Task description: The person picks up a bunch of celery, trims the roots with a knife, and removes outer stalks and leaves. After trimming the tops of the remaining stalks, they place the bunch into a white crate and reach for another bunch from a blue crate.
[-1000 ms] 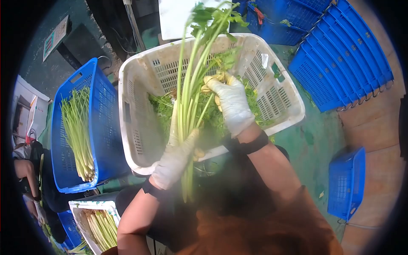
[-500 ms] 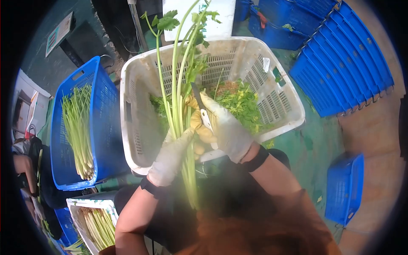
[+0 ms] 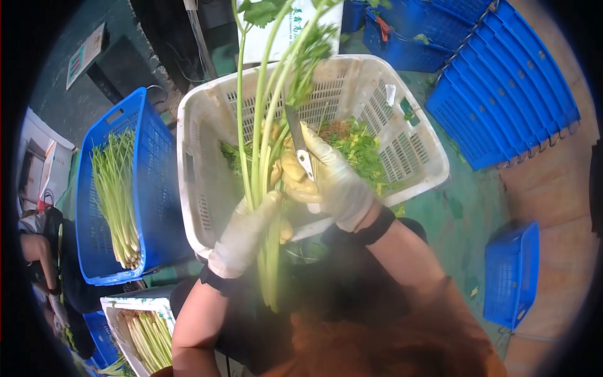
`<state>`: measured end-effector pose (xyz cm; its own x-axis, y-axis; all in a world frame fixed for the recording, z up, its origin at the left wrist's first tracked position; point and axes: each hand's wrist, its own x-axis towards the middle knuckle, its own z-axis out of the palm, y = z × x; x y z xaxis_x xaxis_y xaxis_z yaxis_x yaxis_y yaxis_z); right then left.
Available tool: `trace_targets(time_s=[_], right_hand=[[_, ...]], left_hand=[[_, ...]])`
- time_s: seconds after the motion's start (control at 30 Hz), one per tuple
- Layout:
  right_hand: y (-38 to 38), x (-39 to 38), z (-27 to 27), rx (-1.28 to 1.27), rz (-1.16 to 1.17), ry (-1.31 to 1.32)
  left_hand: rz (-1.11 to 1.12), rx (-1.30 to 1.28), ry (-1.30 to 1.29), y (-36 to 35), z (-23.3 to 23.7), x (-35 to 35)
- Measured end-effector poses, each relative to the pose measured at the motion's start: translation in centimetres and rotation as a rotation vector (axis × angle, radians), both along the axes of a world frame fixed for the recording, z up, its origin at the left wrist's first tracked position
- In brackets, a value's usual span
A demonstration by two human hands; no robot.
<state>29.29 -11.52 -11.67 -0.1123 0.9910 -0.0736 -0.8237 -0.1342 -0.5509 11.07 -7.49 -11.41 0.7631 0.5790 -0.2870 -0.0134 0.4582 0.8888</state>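
Observation:
A tall bunch of celery (image 3: 256, 144) stands upright before me, leaves at the top and pale stalk ends hanging below. My left hand (image 3: 244, 232), in a whitish glove, is closed round its lower stalks. In my gloved right hand (image 3: 336, 182) is a knife (image 3: 300, 147) with a white handle, its dark blade pointing up beside the stalks. The yellowed fingers of the right glove curl round the handle close to the celery. Behind both hands is a large white plastic basket (image 3: 433, 179) with loose green leaves (image 3: 361, 154) in it.
Left of the basket, a blue crate (image 3: 160, 188) holds trimmed celery stalks (image 3: 116, 201). A white foam box (image 3: 157, 308) with more stalks is at lower left. Blue crates (image 3: 502, 88) are stacked at upper right; another blue crate (image 3: 512, 276) is below. Part of another person (image 3: 41, 251) shows far left.
The celery has risen slightly and its leafy tops lean further right. The right hand and knife have shifted a little downward; both hands keep their hold.

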Motion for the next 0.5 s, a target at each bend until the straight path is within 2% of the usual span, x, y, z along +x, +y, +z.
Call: trace_targets(time_s=[0.03,0.13,0.17,0.23,0.3,0.37,0.43,0.5], right_hand=[[-0.3,-0.4,0.1,0.000,-0.001,0.000],[-1.1,-1.7,0.9,0.179,-0.503,-0.961],[-0.8,-1.9,0.9,0.181,-0.501,-0.963],[-0.4,-2.4,0.8,0.058,-0.476,-0.496],[-0.2,-1.6,0.2,0.071,-0.466,-0.474],[-0.3,-1.0,0.6,0.058,-0.459,-0.621],[-0.3,-0.4,1.5,-0.019,-0.412,-0.605],[-0.2,0.4,0.9,-0.051,-0.352,-0.614]], left_hand=[[-0.001,0.000,0.000,0.0,-0.1,0.2],[0.118,0.048,0.001,-0.1,-0.7,1.1],[0.120,0.049,-0.002,-0.1,-0.6,1.3],[0.154,0.013,-0.031,-0.3,-0.4,1.5],[0.121,0.007,-0.028,0.0,-1.2,1.3],[0.088,0.001,-0.020,0.0,-1.5,1.1],[0.084,-0.100,-0.086,-0.2,-1.1,1.2],[0.055,-0.095,-0.091,0.0,-1.2,1.0]])
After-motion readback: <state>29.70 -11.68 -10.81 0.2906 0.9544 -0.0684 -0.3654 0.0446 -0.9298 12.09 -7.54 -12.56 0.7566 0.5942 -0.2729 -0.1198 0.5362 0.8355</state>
